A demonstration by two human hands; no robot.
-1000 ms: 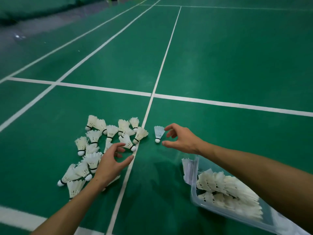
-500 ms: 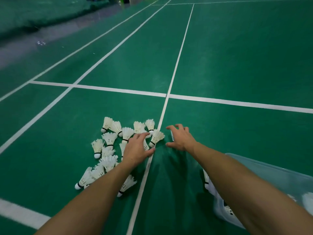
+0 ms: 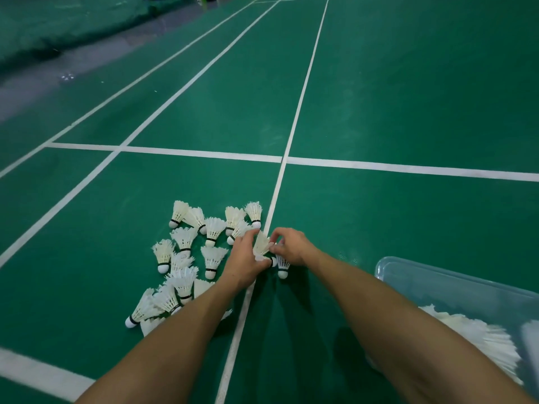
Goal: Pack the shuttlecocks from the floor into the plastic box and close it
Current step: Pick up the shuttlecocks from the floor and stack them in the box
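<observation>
In the head view, both hands met just below the middle of the frame, right on a white court line. The left hand had its fingers curled round a shuttlecock, and the right hand pinched the feathers of the same one while another shuttle stuck out under it. A pile of many more lay on the green floor to the left of the hands. The box sat open at the lower right edge, with white shuttles already inside; its lid could not be made out. To do this step well, I think the person should hold each shuttle gently by the cork end, slide one into another so the feathers do not bend, and then carry the little stack across to the box. No words, brands or labels could be read anywhere.
</observation>
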